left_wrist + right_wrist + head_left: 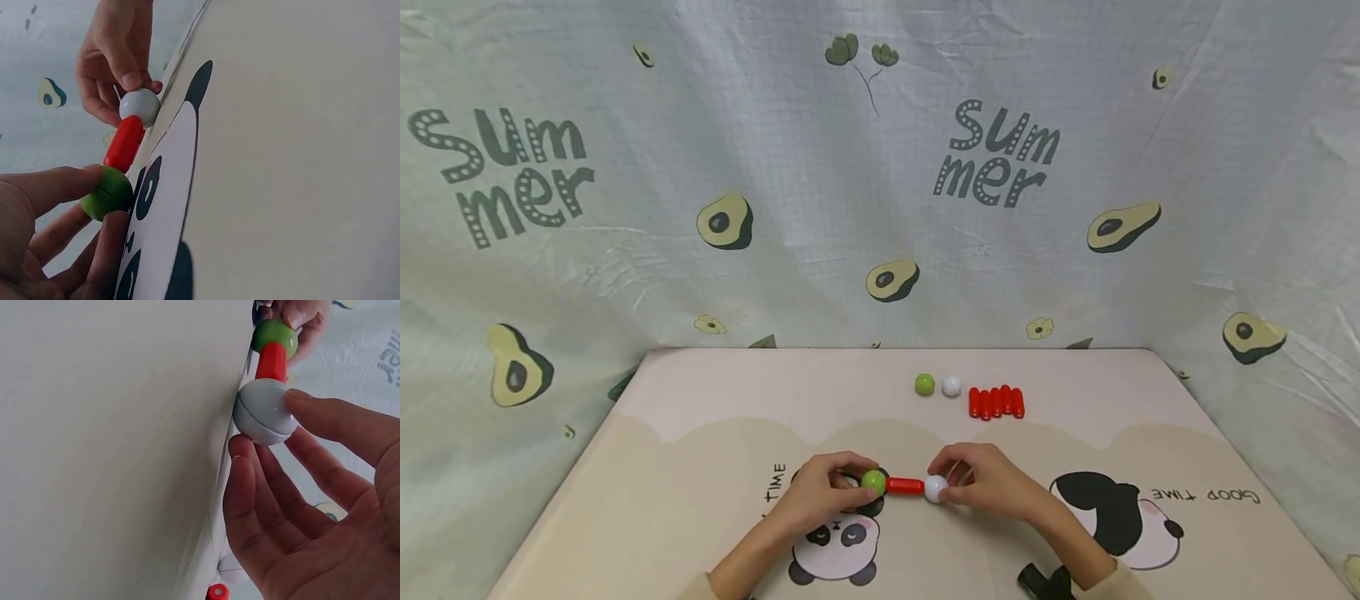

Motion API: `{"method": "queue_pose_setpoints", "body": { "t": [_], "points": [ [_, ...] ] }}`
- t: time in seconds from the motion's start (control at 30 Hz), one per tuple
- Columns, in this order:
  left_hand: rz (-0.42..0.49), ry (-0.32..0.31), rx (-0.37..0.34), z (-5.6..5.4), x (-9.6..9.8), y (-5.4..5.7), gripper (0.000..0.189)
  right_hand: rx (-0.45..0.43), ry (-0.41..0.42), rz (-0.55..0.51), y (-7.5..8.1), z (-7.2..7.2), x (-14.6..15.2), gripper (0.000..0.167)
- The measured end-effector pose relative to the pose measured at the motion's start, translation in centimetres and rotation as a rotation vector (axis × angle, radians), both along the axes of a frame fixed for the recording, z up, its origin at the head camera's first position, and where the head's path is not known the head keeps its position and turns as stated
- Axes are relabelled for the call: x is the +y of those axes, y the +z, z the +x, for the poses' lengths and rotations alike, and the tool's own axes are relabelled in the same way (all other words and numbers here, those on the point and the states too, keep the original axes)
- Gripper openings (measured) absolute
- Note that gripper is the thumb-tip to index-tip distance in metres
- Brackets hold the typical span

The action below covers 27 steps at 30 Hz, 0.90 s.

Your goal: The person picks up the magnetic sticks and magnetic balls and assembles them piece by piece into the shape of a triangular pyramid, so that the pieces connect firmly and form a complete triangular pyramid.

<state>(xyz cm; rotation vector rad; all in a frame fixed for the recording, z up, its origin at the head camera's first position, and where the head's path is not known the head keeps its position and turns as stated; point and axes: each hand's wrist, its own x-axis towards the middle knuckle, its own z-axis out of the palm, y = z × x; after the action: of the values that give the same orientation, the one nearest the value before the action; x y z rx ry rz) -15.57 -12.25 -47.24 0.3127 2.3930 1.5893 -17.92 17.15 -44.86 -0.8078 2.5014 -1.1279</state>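
Left hand [817, 493] pinches a green ball [873, 482]; right hand [988, 482] pinches a white ball [934, 488].

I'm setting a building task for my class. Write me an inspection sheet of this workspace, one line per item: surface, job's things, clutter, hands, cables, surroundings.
Surface: table with a panda print and a black-and-white animal print.
Job's things: red rod lying between the near green ball and the near white ball, meeting both; farther back, five red rods side by side, a far green ball and a far white ball.
Clutter: dark object beside the right forearm, cut off by the frame; cannot tell what.
Hands: left hand pinches the near green ball; right hand pinches the near white ball.
Cables: nothing seen.
Surroundings: pale cloth printed with avocados and "summer" lettering.
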Motion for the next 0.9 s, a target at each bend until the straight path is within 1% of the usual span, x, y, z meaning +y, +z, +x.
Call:
{"method": "queue_pose_setpoints", "body": {
  "t": [0.4, 0.57, 0.77, 0.9],
  "points": [
    [0.005, 0.006, -0.006, 0.2, -0.2, 0.2, 0.035, -0.002, 0.026, 0.002, 0.5, 0.0, 0.0, 0.024],
    [0.013, 0.002, -0.007, 0.2, -0.2, 0.2, 0.035, 0.004, 0.0, 0.018, 0.8, -0.2, 0.5, 0.025],
    [0.018, 0.009, -0.001, 0.4, -0.1, 0.2, 0.036, 0.007, -0.005, 0.013, 1.1, -0.3, 1.0, 0.028],
    [0.036, 0.005, 0.008, 0.5, -0.1, 0.3, 0.036, 0.016, -0.013, 0.008, 1.5, -0.3, 1.4, 0.028]
  ]
}}
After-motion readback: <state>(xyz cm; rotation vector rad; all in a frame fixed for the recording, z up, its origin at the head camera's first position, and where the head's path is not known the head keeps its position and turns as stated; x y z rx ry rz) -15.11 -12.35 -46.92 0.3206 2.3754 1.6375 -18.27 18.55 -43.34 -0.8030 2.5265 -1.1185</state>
